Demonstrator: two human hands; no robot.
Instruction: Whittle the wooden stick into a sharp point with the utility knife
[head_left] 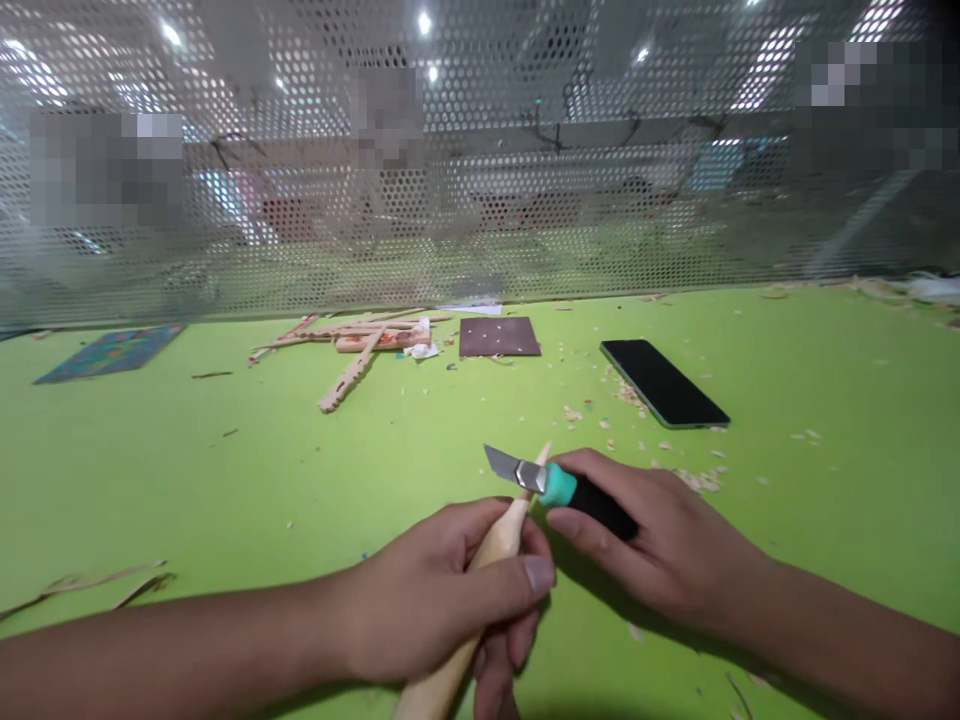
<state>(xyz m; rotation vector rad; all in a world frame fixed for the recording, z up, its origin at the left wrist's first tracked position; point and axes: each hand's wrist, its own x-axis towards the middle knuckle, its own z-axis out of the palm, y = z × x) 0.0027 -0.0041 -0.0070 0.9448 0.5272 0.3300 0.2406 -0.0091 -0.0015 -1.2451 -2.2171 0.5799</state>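
Observation:
My left hand [465, 590] is closed around a pale, partly carved wooden stick [495, 548], which slants up and away from me and narrows to a thin tip. In my right hand [660, 540] is a carving knife [559, 487] with a black and turquoise handle. Its short angled blade points left and lies over the narrow part of the stick, close above my left fingers. Whether the edge touches the wood I cannot tell. The lower end of the stick runs out of the picture, and my left palm hides part of it.
Wood shavings [701, 481] lie scattered around a black phone [664, 385] at the right. Several carved sticks [352, 372] are piled at the back, beside a brown square sheet [499, 338]. A patterned sheet [112, 354] lies far left. A perforated screen [480, 220] borders the green table.

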